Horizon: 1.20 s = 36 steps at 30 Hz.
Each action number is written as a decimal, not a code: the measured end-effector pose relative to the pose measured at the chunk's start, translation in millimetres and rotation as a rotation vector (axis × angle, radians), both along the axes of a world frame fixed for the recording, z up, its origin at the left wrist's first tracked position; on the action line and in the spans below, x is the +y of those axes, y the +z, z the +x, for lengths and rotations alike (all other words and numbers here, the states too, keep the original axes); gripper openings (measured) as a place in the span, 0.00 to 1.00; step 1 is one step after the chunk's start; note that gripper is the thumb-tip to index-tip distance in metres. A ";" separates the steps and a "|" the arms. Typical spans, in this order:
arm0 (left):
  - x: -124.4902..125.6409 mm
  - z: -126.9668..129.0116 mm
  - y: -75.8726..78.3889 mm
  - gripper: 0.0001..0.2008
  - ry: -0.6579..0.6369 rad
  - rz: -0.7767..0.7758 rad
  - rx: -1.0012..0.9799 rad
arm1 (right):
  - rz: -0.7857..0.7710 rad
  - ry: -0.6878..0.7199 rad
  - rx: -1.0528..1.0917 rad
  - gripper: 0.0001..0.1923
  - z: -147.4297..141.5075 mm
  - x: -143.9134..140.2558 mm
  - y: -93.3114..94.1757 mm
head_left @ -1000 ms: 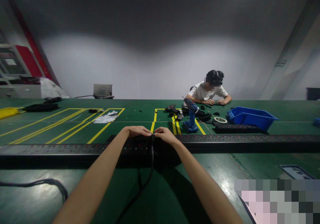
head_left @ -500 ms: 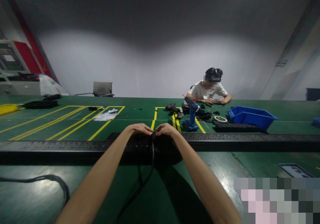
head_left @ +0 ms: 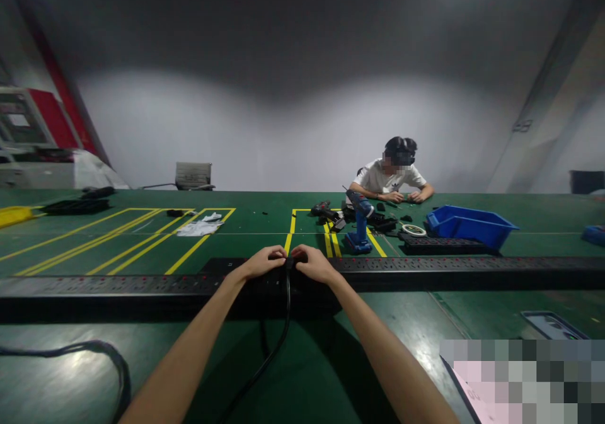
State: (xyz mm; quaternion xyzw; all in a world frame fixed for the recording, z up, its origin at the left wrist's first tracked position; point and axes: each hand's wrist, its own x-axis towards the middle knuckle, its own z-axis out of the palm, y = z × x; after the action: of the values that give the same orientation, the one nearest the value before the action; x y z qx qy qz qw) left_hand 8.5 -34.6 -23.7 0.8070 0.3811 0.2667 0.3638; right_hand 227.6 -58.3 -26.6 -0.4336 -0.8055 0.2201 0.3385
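Note:
My left hand (head_left: 265, 262) and my right hand (head_left: 312, 264) meet over the middle of a long black power strip (head_left: 406, 265). Between their fingertips is the end of a black cable (head_left: 287, 310), pinched from both sides. A dark block at that end, perhaps a plug or cable gland, is mostly covered by the fingers. From there the cable hangs over the strip's near side and curves down to the lower left. Beneath my hands lies a wider black section of the strip, partly hidden by them.
Across the green table (head_left: 255, 222) a person in a white shirt (head_left: 392, 178) leans over small parts. A blue cordless drill (head_left: 360, 222) stands upright beyond my right hand. Right of it are a blue bin (head_left: 467, 225) and a shorter black strip (head_left: 439, 244). Another cable (head_left: 111, 350) loops at lower left.
Both hands have come slightly lower in the picture, with the fingers more curled around the cable end. The camera view has shifted a little.

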 end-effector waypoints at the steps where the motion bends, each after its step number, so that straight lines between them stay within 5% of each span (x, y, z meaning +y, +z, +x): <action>1: -1.5 1.1 -0.9 0.16 0.005 0.034 0.008 | 0.028 0.008 -0.018 0.19 0.1 -2.0 2.3; 15: -32.8 8.2 12.2 0.20 0.256 0.446 0.526 | 0.206 0.034 -0.215 0.19 -5.4 -20.4 14.7; 29: -32.1 8.1 4.2 0.19 0.309 0.421 0.483 | 0.337 0.024 -0.282 0.21 -9.5 -30.2 17.0; 36: 6.9 1.5 -1.9 0.22 0.238 0.058 0.172 | 0.302 0.009 -0.303 0.20 -9.8 -27.9 17.0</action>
State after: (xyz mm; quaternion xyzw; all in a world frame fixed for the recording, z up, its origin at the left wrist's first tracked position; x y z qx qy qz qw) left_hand 10.0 -27.7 -25.5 0.7863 0.4959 0.2485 0.2720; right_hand 217.7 -86.2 -9.6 -0.4024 -0.8730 0.0306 0.2737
